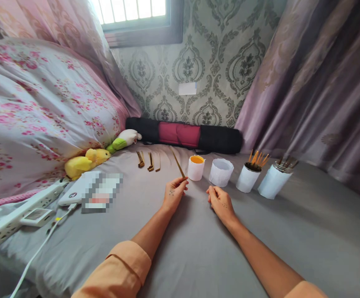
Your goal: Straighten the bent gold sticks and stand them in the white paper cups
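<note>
My left hand [175,192] pinches the lower end of a thin gold-brown stick [177,163], which slants up and to the left. To its right, my right hand [220,201] is closed with the fingers curled; whatever it may hold is hidden. Just beyond the hands stand a white-wrapped cup with orange inside [196,169] and a wider white cup [221,173]. Farther right are a white-wrapped can of thin orange sticks [247,179] and a white-wrapped jar of dark sticks [274,182]. Small bent gold strips [150,162] lie in a row left of the stick.
Everything rests on a grey sheet [186,252]. At the left lie a power strip [21,217], a white device with a cable [77,188] and yellow and green-white plush toys [86,162]. A black-and-red roll bag [180,134] lies along the wall.
</note>
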`<state>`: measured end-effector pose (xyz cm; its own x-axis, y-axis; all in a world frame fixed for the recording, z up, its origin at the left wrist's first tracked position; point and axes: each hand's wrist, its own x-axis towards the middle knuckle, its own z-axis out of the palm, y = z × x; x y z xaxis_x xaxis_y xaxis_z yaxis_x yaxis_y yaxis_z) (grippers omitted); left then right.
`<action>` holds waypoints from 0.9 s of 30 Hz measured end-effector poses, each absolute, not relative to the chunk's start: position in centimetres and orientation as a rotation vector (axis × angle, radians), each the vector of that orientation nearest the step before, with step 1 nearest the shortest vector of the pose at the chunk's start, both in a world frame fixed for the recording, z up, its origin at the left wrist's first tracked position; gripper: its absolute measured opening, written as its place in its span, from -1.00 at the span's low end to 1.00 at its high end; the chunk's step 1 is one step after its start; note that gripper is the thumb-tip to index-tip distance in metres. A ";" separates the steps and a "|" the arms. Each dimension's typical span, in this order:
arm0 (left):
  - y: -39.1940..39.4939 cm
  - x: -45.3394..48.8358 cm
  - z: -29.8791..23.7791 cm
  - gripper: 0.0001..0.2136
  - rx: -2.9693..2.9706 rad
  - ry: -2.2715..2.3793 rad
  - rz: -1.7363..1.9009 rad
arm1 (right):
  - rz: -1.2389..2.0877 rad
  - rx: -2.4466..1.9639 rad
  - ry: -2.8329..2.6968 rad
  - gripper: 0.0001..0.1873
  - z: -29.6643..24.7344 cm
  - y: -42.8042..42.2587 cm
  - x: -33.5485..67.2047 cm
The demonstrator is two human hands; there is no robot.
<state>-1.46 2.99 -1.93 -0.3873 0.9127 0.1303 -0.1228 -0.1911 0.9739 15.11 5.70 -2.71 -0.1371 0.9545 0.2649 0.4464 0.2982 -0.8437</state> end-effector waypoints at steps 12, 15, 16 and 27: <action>2.7 -1.5 -2.3 -0.80 1.458 1.476 1.704 | 0.800 -1.182 -1.694 -0.56 -2.7 5.7 15.2; 2.5 -1.4 -2.4 -0.79 1.556 1.482 1.704 | 0.810 -1.169 -1.680 -0.55 -2.6 5.6 15.2; 2.5 -1.4 -2.4 -0.78 1.577 1.480 1.698 | 0.812 -1.166 -1.677 -0.56 -2.5 5.6 15.2; 1.9 -1.1 -1.9 -0.83 1.557 1.456 1.682 | 0.816 -1.129 -1.682 -0.62 -2.0 5.0 15.1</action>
<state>-1.07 1.89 -1.87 -0.2821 0.8438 0.4566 0.3311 -0.3611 0.8718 15.12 5.04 -1.99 -0.1547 0.9328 0.3256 0.3218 0.3592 -0.8760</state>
